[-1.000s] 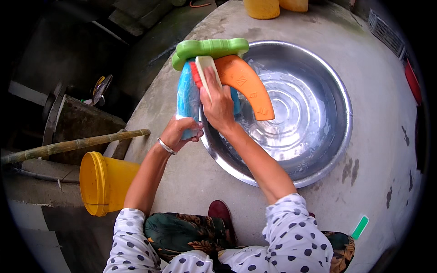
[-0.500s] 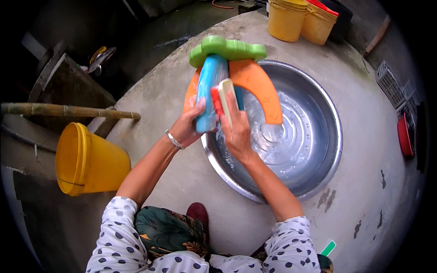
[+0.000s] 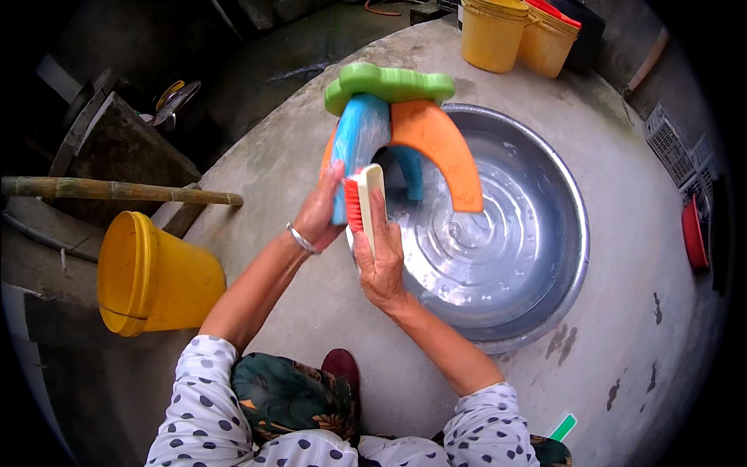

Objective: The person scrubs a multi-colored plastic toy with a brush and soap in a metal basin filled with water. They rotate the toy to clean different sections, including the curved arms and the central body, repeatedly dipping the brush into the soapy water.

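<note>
A small plastic stool with a green seat [image 3: 393,84] and curved orange and blue legs is held up over the near-left part of a metal basin [image 3: 566,268]. My left hand [image 3: 315,214] grips the near blue leg [image 3: 362,128], which looks wet and soapy, by its lower end. In my right hand [image 3: 381,268] is a scrubbing brush [image 3: 373,194] with a cream back and red bristles. Its bristles face the blue leg, close beside my left fingers; whether they touch the leg I cannot tell. Shallow water with some bubbles lies in the basin.
A yellow bucket [image 3: 175,272] lies tipped on the left, below a bamboo pole [image 3: 124,188]. More yellow buckets [image 3: 492,39] stand at the far right. Along the right edge are a grey plastic crate [image 3: 668,144] and a red basin [image 3: 694,233].
My right hand has drawn the brush down and toward me along the blue leg. The stool and my left hand have barely moved.
</note>
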Available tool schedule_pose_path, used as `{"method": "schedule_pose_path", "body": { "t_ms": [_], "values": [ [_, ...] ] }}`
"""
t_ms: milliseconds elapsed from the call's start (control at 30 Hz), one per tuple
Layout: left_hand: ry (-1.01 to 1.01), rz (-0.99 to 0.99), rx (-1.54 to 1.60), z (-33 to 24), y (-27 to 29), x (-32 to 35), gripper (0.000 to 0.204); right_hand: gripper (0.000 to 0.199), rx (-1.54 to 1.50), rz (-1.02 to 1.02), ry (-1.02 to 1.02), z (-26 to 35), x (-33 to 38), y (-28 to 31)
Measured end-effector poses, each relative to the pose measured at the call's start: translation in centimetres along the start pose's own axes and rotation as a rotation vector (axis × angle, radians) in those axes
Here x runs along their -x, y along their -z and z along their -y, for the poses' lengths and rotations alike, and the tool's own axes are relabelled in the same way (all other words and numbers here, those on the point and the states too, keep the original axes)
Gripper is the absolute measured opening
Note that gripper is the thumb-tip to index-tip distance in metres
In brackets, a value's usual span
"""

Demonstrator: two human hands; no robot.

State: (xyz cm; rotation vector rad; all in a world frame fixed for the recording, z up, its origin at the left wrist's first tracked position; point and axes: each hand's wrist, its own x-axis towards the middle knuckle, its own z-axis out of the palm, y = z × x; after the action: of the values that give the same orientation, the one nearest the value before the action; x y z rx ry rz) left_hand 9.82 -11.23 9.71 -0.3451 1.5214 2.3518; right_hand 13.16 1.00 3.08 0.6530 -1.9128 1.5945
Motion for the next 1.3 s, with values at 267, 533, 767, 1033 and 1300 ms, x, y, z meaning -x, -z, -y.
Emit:
{"method": "schedule_pose_path", "body": {
  "t_ms": [267,533,767,1033,1300],
  "values": [
    [-0.308,-0.126,-0.172,1.9,0.7,-0.6,0.048,0.028,-0.774,0.053,-1.106,0.9,-2.2,1.3],
    [-0.394,-0.133,-0.434,1.7,0.4,-0.5,0.035,0.023,-1.053,0.070,-1.187,-2.8,-3.9,-0.3],
    [-0.397,-0.118,-0.436,2.7,0.8,-0.6,0.031,0.027,-1.185,-0.020,-1.282,-3.6,-5.9,0.8],
    [-0.372,-0.003,-0.360,1.8,1.1,-0.1,0.042,0.041,-0.534,0.169,-0.835,0.2,-1.9,4.8],
    [0.027,0.424,0.367,3.3,1.8,-1.5,0.026,0.053,0.467,0.599,0.418,1.2,-10.9,5.7]
  ]
}}
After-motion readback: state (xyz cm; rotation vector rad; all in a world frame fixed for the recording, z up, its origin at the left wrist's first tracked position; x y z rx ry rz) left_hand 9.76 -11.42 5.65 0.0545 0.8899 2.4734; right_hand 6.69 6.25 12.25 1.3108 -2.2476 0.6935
